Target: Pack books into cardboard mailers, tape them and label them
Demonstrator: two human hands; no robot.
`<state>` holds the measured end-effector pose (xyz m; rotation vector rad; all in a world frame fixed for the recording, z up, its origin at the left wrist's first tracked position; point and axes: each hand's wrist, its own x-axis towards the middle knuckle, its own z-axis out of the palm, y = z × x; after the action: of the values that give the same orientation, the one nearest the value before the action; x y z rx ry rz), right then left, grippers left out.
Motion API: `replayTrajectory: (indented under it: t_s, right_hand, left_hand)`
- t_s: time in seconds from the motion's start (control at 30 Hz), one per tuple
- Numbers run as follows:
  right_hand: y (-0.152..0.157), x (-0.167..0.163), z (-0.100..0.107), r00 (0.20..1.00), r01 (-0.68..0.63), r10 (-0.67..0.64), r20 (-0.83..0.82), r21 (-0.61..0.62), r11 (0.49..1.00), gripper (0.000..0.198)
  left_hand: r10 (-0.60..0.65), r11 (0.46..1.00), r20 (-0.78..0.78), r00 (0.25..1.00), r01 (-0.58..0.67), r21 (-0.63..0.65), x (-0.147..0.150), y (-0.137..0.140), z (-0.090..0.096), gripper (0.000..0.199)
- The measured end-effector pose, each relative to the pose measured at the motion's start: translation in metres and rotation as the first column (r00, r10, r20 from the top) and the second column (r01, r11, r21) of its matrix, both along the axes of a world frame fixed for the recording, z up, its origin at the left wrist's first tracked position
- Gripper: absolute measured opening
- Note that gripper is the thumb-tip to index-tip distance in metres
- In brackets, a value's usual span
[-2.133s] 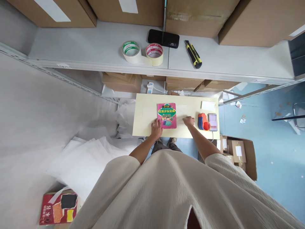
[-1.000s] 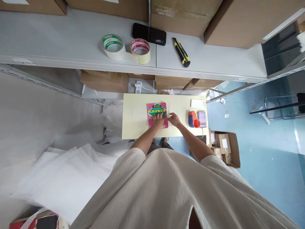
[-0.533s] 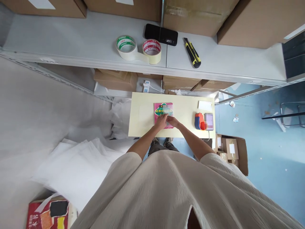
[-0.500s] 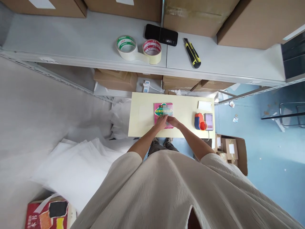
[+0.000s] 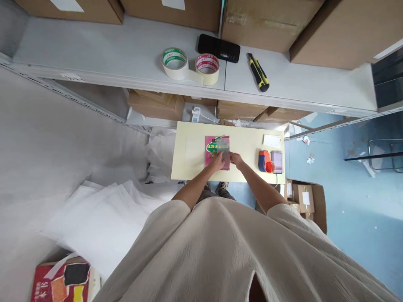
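Observation:
A pink picture book [image 5: 209, 157] with a green oval and yellow title characters lies flat on the pale yellow table [image 5: 190, 147]. My left hand [image 5: 217, 161] rests on the lower middle of its cover, fingers stretched toward the right. At the book's right edge, my right hand [image 5: 236, 160] has its fingertips pinched on the edge. A greyish, see-through patch covers the right part of the cover; what it is I cannot make out. To the right stand a red and blue holder [image 5: 265, 161] and a phone [image 5: 277, 162] with a lit screen.
A white card [image 5: 272, 141] lies at the table's back right. On the shelf [image 5: 110, 54] above are two tape rolls [image 5: 175, 65], a black phone [image 5: 218, 48] and a yellow-black utility knife [image 5: 258, 73]. White sheets [image 5: 107, 214] are piled left; a carton of small boxes [image 5: 320, 205] stands right.
My hands have moved apart; the right one has shifted from the book's cover to its right edge. The left hand stays on the cover. The camera view has shifted slightly.

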<state>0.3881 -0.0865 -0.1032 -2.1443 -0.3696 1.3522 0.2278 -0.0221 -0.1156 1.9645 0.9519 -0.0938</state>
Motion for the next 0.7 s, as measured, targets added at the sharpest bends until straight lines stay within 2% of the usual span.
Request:
replayTrajectory:
  t_s: [0.07, 0.2, 0.3, 0.4, 0.57, 0.7]
  right_hand:
    - [0.005, -0.006, 0.008, 0.998, 0.049, -0.049, -0.050, 0.006, 0.999, 0.043]
    - [0.017, -0.025, 0.026, 0.978, 0.139, -0.117, -0.174, 0.118, 0.983, 0.056]
    - [0.030, -0.042, 0.040, 0.973, 0.109, -0.065, -0.221, 0.191, 0.976, 0.060]
    - [0.044, -0.059, 0.051, 0.963, 0.012, 0.057, -0.264, 0.254, 0.967, 0.064]
    - [0.063, -0.089, 0.057, 0.911, -0.132, 0.247, -0.330, 0.334, 0.933, 0.063]
    - [0.065, -0.101, 0.040, 0.931, -0.148, 0.224, -0.288, 0.264, 0.953, 0.044]
  left_hand:
    - [0.069, 0.996, 0.053, 0.996, -0.065, -0.061, -0.002, 0.002, 0.008, 0.050]
    - [0.224, 0.970, 0.146, 0.964, -0.206, -0.128, -0.016, 0.010, 0.028, 0.035]
    - [0.326, 0.940, 0.173, 0.929, -0.299, -0.166, -0.036, 0.018, 0.042, 0.032]
    - [0.417, 0.905, 0.181, 0.891, -0.387, -0.179, -0.062, 0.027, 0.051, 0.031]
    - [0.562, 0.827, 0.169, 0.810, -0.546, -0.130, -0.108, 0.044, 0.052, 0.018]
    - [0.668, 0.743, 0.151, 0.728, -0.661, -0.105, -0.142, 0.060, 0.041, 0.006]
